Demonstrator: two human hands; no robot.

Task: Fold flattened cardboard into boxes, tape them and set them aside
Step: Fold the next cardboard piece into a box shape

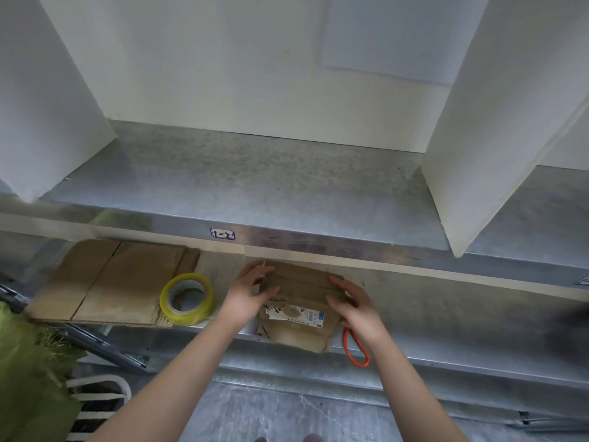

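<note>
Small brown corrugated box (pixel 299 290), worn, with a torn white label (pixel 298 314), clasped between left hand (pixel 247 295) and right hand (pixel 357 309) on a speckled galvanised shelf (pixel 446 301). Both hands half open: fingers over the box's far top edges, thumbs on its near face. Just left of the left hand, a glossy yellowish tape roll (pixel 186 298) against flat cardboard (pixel 105 282) with frayed edges. Under the right hand, an orange loop (pixel 355 347) past the shelf lip. Beyond both hands, the upper shelf (pixel 318 245) hanging close; right of the right hand, open metal.

storeroom | galvanised metal shelving (pixel 255 186) | bay label (pixel 222 234) | flattened cardboard (pixel 108 282) | tape roll (pixel 186 298)
</note>
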